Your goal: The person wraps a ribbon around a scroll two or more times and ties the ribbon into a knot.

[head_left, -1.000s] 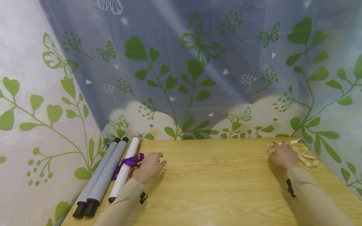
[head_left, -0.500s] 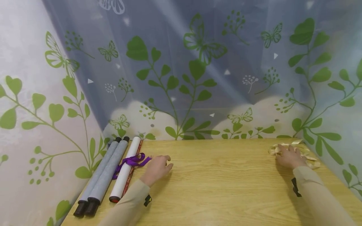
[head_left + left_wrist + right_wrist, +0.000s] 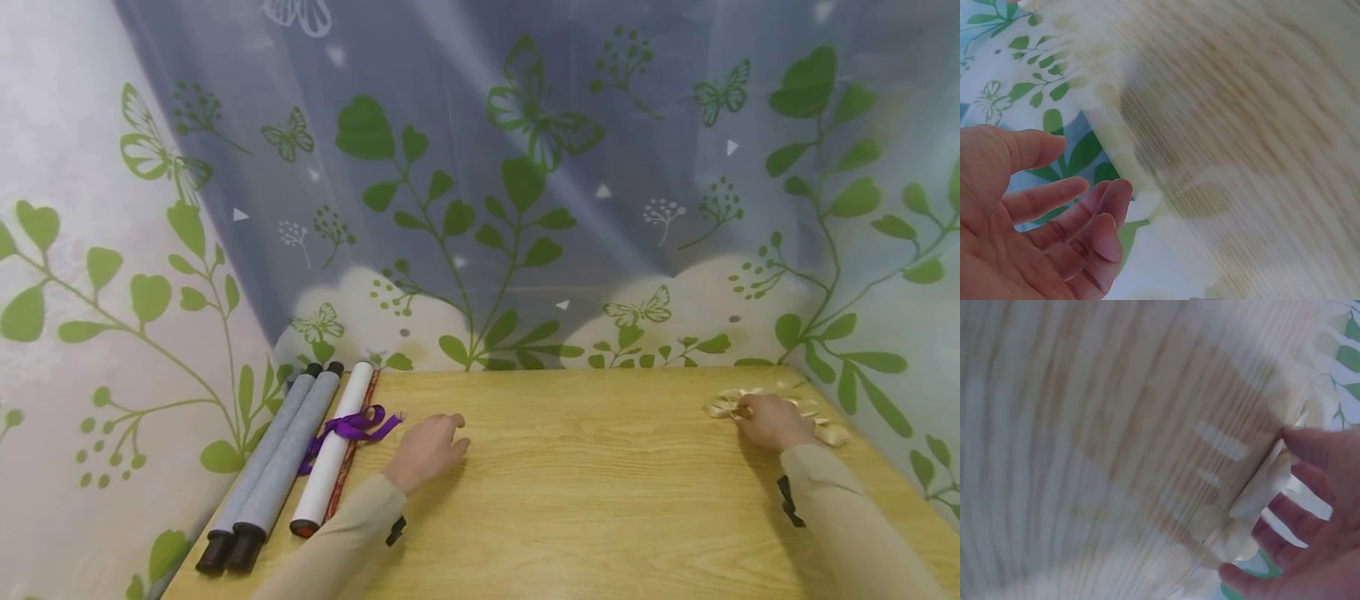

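Observation:
At the table's far right corner lies a loose, looped pile of cream satin ribbon [image 3: 722,405]. Over it, my right hand [image 3: 776,423] pinches part of the pile. In the right wrist view, ribbon folds [image 3: 1263,490] lie between the thumb and curled fingers of that hand [image 3: 1319,512]. My left hand [image 3: 427,454] hovers over the table, right of a white rolled scroll [image 3: 322,487], and holds nothing. Its fingers are loosely bent and apart in the left wrist view, where the palm of the left hand [image 3: 1022,237] shows. A purple ribbon [image 3: 352,427] is tied in a bow round the white scroll.
Two grey rolls [image 3: 281,475] with black ends lie side by side along the left edge of the wooden table [image 3: 570,500]. A red patterned strip [image 3: 343,479] shows beside the white scroll. A leaf-and-butterfly printed cloth [image 3: 465,183] hangs behind and at both sides.
My right hand has closed its spread fingers on the cream ribbon, bunching the pile. My left hand has drifted right, away from the white scroll, uncovering the purple ribbon's end.

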Demonstrator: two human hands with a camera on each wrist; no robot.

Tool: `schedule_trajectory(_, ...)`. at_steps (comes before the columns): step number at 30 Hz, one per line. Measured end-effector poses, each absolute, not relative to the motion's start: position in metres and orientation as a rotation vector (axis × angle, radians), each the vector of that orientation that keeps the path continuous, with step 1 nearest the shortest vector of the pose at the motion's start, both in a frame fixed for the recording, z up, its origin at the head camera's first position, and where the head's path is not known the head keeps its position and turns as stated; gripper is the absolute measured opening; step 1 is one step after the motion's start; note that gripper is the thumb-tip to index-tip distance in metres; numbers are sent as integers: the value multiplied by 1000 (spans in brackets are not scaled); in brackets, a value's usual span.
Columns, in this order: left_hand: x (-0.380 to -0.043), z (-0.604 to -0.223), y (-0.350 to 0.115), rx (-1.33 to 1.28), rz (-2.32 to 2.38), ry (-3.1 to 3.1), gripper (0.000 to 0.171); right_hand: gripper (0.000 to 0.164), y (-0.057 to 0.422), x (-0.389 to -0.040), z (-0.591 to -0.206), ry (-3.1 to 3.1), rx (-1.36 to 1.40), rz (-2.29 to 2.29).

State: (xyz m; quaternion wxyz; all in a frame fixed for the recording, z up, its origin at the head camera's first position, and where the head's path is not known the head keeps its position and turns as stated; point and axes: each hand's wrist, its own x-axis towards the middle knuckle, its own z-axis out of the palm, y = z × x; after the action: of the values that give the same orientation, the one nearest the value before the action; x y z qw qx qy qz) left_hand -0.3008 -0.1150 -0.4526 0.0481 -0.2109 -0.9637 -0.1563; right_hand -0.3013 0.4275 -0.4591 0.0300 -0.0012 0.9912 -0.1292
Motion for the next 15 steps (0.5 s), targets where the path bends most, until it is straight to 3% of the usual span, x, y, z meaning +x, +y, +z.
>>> schedule_trajectory(3, -303, -450, -109, -655, -473, -2928, 34, 26, 421, -302, -456, 3101, 8, -439)
schedule_trajectory(6, -304, -449, -103, -670, -465, -2926, 35, 22, 411, -303, -456, 3164, -44, -527)
schedule_trajectory(15, -299, -444, -81, -699, -600, -2887, 40, 38, 356, -314, -436, 3019, -244, -1176)
